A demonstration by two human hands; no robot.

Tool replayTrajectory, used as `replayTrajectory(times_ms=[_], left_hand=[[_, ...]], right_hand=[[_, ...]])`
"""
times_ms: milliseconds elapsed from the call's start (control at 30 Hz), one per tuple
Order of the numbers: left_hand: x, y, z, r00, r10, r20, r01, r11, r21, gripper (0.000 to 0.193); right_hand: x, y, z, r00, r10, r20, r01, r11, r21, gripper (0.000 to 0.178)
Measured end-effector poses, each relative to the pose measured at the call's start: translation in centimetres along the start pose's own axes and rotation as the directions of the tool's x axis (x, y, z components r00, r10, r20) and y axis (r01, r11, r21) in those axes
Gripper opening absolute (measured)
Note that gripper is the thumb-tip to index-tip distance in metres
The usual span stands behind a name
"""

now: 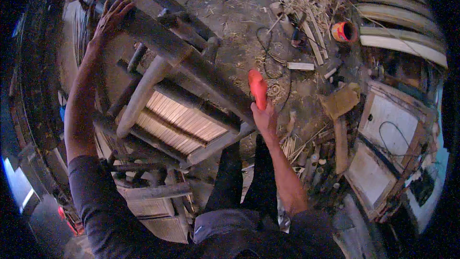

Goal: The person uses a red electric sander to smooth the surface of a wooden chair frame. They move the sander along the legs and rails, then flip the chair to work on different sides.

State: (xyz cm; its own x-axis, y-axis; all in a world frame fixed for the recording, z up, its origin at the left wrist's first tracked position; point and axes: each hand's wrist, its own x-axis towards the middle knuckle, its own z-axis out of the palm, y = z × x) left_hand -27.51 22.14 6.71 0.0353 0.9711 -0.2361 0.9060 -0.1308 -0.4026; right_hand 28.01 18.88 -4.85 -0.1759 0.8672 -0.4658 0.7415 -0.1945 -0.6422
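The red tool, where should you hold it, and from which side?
Probably by its near end, reached from the person's own side. The red tool is long: its rounded far end points away, while its near end narrows toward the right hand, which grips there.

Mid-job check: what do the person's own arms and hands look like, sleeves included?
The left hand and right hand are bare, without gloves. The left sleeve and right sleeve are dark, short and look plain, leaving both forearms uncovered. I can make out no watch or band at either wrist.
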Motion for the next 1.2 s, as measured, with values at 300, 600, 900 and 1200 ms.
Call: replayTrajectory(times_ms=[300, 600, 900, 1200], left_hand=[[11.0, 7.5, 3.3, 0.993, 0.096, -0.075, -0.102, 0.992, -0.080, 0.065], [15.1, 13.9, 5.7, 0.980, 0.027, -0.199, -0.047, 0.994, -0.099, 0.065], [-7.5, 27.8, 2.2, 0.829, -0.556, -0.059, 0.225, 0.429, -0.875, 0.058], [-34.3, 51.5, 2.2, -0.452, -0.487, 0.747, 0.363, -0.866, -0.345, 0.073]], right_hand=[[-3.5, 5.2, 0.1, 0.987, 0.158, 0.005, -0.158, 0.987, -0.017, 0.039], [-3.9, 5.8, -1.7, 0.933, 0.359, 0.010, -0.352, 0.910, 0.220, 0.039], [-1.6, 5.7, -2.7, 0.935, 0.354, -0.009, -0.342, 0.910, 0.236, 0.032], [-5.2, 17.1, -10.6, 0.958, 0.204, 0.202, -0.248, 0.942, 0.227, 0.033]])
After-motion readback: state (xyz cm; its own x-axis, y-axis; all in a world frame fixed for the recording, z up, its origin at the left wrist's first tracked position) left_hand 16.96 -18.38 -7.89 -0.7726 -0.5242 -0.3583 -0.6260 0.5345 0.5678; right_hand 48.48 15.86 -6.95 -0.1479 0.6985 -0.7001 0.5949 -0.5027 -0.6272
